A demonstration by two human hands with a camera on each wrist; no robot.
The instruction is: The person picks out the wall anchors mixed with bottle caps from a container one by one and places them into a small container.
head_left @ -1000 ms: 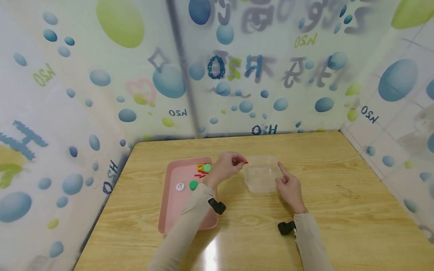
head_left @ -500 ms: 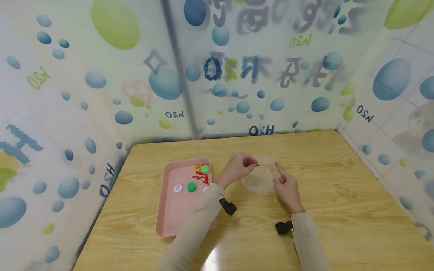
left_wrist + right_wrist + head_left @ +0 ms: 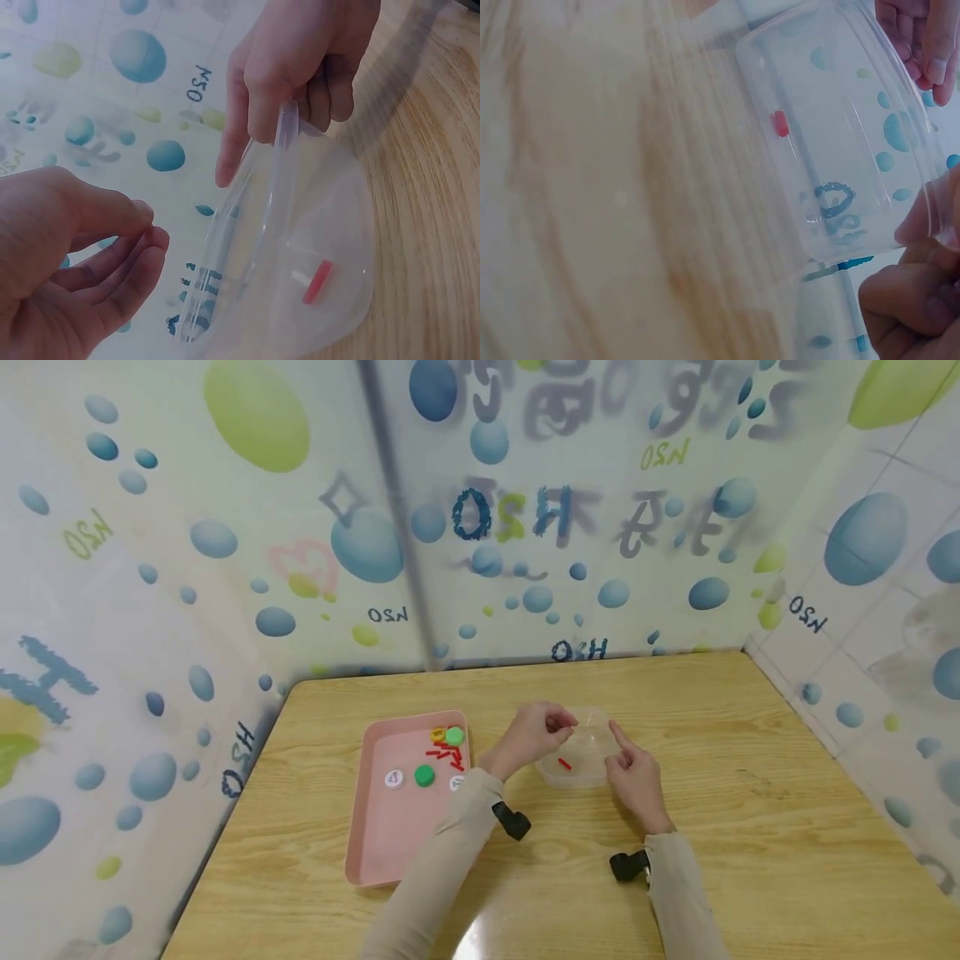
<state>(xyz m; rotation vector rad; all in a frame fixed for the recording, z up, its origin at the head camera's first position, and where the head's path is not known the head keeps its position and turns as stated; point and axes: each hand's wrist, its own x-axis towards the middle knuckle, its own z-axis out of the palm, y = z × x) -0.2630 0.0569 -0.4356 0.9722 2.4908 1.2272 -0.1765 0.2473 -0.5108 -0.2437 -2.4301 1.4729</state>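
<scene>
A clear plastic container stands on the table between my hands. One short red stick lies inside it, and shows again as a red stick through the wall in the left wrist view. My left hand hovers over the container's left side. In the left wrist view, that left hand has its thumb and fingertips together, with nothing seen between them. My right hand grips the container's right rim between thumb and fingers, its index finger stretched along the edge.
To the left, a pink tray holds several red sticks, green caps, white caps and a yellow piece. A patterned wall rises behind the wooden table.
My left hand moved right from beside the tray to over the container and let go of the red stick, which now lies inside. The right hand kept its grip on the rim.
</scene>
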